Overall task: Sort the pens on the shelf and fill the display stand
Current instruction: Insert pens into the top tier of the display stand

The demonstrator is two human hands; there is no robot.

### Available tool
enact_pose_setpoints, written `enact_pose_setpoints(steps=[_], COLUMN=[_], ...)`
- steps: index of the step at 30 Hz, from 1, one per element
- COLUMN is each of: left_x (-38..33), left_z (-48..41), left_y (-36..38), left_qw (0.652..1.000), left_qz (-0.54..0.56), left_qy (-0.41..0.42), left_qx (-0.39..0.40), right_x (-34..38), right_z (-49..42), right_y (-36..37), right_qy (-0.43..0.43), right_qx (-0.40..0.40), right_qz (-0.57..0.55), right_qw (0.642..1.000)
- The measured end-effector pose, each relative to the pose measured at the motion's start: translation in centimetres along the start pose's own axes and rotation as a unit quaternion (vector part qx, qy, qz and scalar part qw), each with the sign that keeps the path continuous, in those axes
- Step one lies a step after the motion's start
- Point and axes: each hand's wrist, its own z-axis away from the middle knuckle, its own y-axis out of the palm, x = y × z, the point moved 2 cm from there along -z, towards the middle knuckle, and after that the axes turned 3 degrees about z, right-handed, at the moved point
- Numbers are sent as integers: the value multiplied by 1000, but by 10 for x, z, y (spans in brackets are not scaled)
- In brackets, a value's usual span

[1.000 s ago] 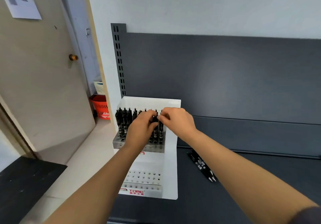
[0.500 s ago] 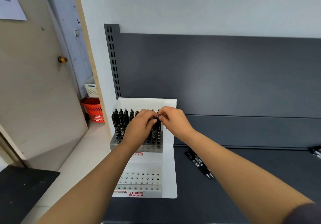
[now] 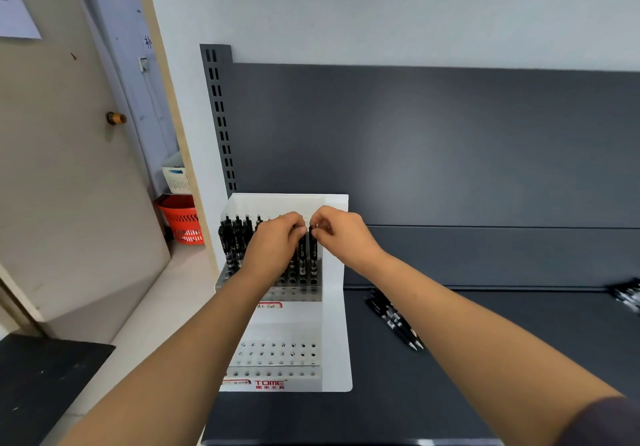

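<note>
A: Okay, quick: hands?
B: Right hand (image 3: 343, 234) pinches the top of one black pen (image 3: 313, 253) between thumb and forefinger. That pen stands upright at the 3 o'clock end of the upper tier (image 3: 294, 295). Left hand (image 3: 273, 248) sits just at 9 o'clock of the right, fingers curled down over the pen tops. Can't tell whether it grips one, because the back of the hand hides it.
A: Task items, where?
B: White display stand (image 3: 334, 324) is at the 9 o'clock end of the dark shelf (image 3: 381, 411), against the back panel (image 3: 450, 147). Black pens (image 3: 235, 241) stand upright in the upper tier. The lower tier (image 3: 277, 355), at 6 o'clock, shows rows of holes above a red TOME label.
A: Anything blocking?
B: Left hand and wrist cover the middle of the upper tier. Right forearm crosses above the shelf, beside the loose pens (image 3: 394, 317) lying flat at 3 o'clock of the stand, tips toward 5.
A: Surroundings?
B: A blurred pile (image 3: 628, 295) of more pens sits at the far 3 o'clock edge. Slotted upright (image 3: 220, 116) rises at the stand's 11 o'clock. Orange basket (image 3: 180, 217) is on the floor at 9 o'clock, with a white basket (image 3: 175, 179) at its 12. Door (image 3: 69, 203) with knob (image 3: 116, 118) is at 10 o'clock, with a paper sheet (image 3: 15, 9) near its top.
</note>
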Motion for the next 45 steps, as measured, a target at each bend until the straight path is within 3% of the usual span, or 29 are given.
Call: enact_pose_setpoints(steps=[7,11,16,22,26,32,38,45], left_x=[-9,-25,-57,-87,-91,-85,-76,-64], left_z=[-1,-3,-5,-6,-12,-20,-13,-3], left_y=[-5,-5,30,96,143,206,246,268], left_qw=[997,983,966,963,969,968,961,950], left_qz=[-62,-93,-94,-66,-79,-125,-153,-162], left_qy=[29,132,236,259,221,103,-18,-95], left_qx=[-33,-82,-41,10,82,192,231,251], right_x=[0,-12,-48,-118,-160,-215,-264,-290], right_z=[1,7,28,62,79,81,79,76], right_y=[0,-5,-15,-48,-64,-80,-72,-40], right_qy=[7,5,37,139,208,215,210,236], right_qx=[4,-26,-27,4,76,209,275,283], right_qz=[-2,18,63,61,47,84,65,45], right_qw=[1000,999,997,988,974,950,936,929])
